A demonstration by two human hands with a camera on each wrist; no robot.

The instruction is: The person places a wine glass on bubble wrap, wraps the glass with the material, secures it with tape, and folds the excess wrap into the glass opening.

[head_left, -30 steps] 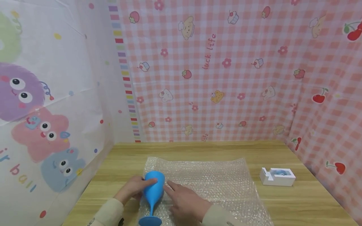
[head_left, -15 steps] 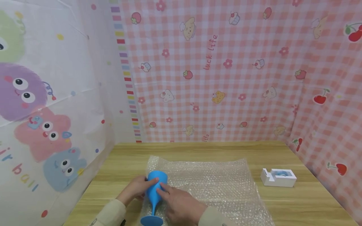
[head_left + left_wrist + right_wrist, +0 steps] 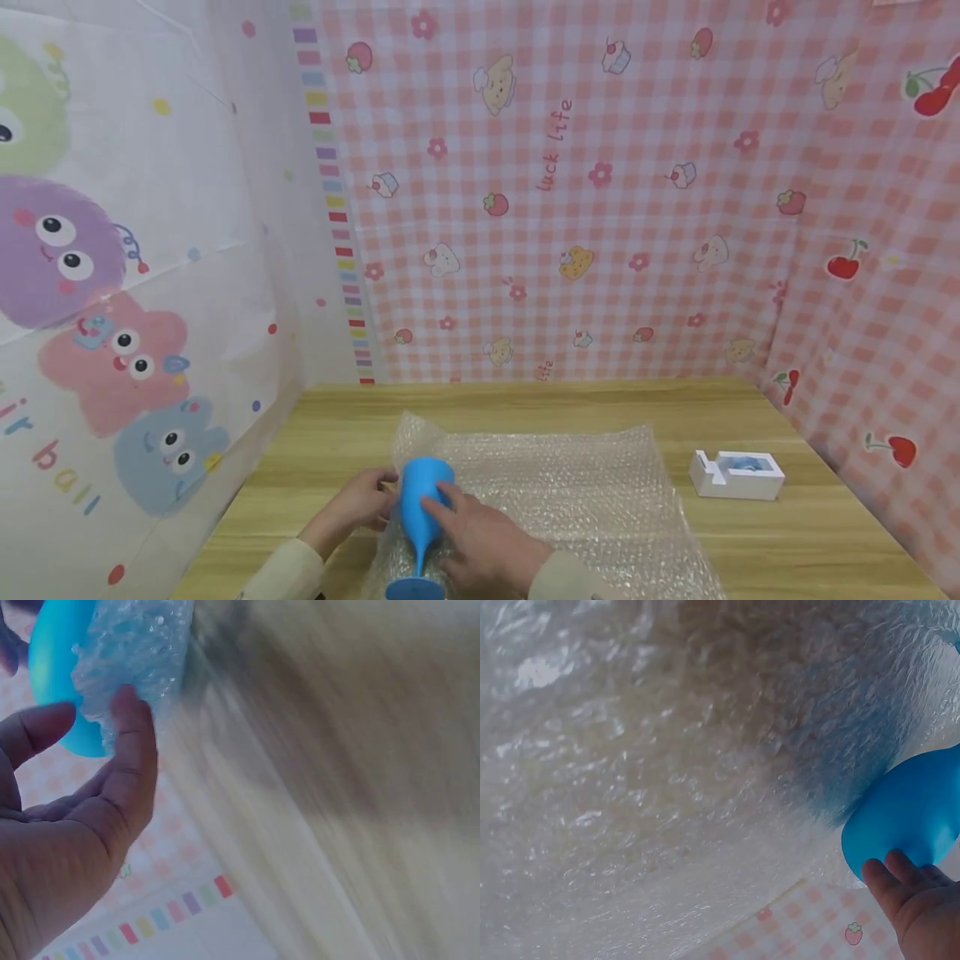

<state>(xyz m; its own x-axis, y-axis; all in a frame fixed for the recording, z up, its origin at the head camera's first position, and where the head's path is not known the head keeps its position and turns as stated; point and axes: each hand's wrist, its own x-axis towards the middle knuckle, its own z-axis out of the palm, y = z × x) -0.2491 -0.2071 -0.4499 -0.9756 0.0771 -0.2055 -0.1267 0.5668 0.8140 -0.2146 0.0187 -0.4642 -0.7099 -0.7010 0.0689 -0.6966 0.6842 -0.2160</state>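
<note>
A blue goblet (image 3: 426, 498) lies on its side on a sheet of bubble wrap (image 3: 555, 492), its bowl pointing away and its round foot near the bottom of the head view. My left hand (image 3: 363, 500) is at the wrap's left edge. In the left wrist view, the fingers of that hand (image 3: 90, 795) touch a raised flap of bubble wrap (image 3: 142, 652) against the goblet's bowl (image 3: 56, 667), with the thumb apart from them. My right hand (image 3: 487, 542) rests its fingertips on the bowl. The right wrist view shows the extended fingers (image 3: 885, 885) against the goblet (image 3: 907, 817).
A white tape dispenser (image 3: 737, 475) with a roll of blue tape stands right of the wrap on the wooden table (image 3: 517, 406). A pink checked cloth (image 3: 570, 208) hangs behind, and a white cartoon-print cloth (image 3: 225, 167) hangs at the left.
The goblet has shifted slightly right. My left thumb has come off the bowl and that hand is at the wrap's edge. My right hand has moved onto the bowl from beside it.
</note>
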